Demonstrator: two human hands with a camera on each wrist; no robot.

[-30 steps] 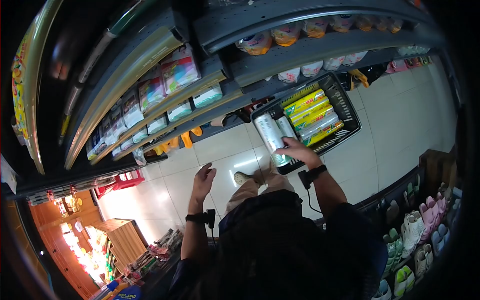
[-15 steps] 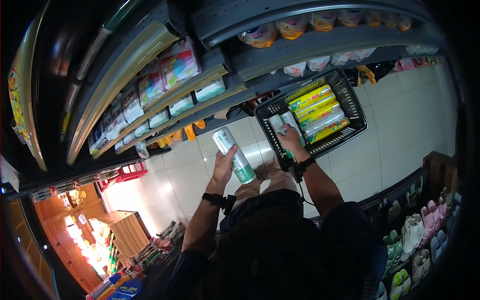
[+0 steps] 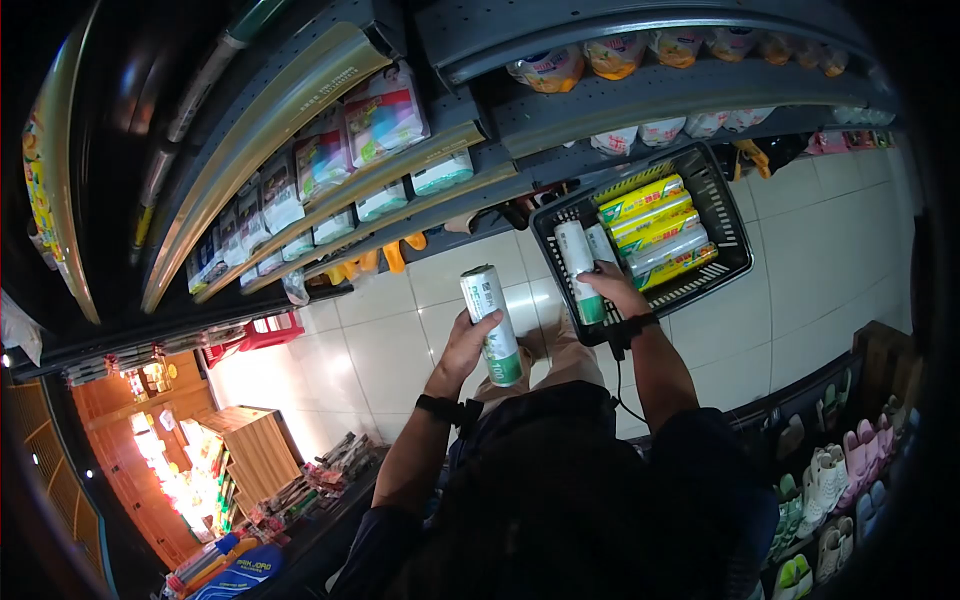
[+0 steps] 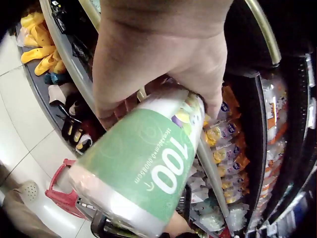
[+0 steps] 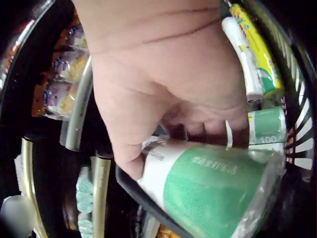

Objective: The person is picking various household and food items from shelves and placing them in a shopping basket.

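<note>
My left hand [image 3: 466, 345] holds a white-and-green plastic bag roll [image 3: 490, 325] upright in front of my body, thumb across its front. Its green end, printed "100", faces the left wrist camera, with the fingers [image 4: 119, 110] wrapped round the far end. At the left end of the black basket [image 3: 740, 235], my right hand [image 3: 618, 292] grips a second bag roll [image 3: 576, 262]. Close up, that roll's green end [image 5: 213, 191] juts out below the curled fingers. Another green-and-white roll [image 5: 267, 126] lies in the basket beside it, partly hidden by the hand.
Several yellow-wrapped rolls [image 3: 645, 200] fill the basket's right side. Grey shelves [image 3: 600, 95] of packaged goods run along the far side. Pale floor tiles [image 3: 380, 330] lie below. Racks of slippers [image 3: 830, 480] stand at the right, and a red stool [image 3: 262, 332] at the left.
My left hand, bare one second ago, now holds a bag roll, which was in my right hand's area over the basket. My right hand has taken hold of another roll in the basket.
</note>
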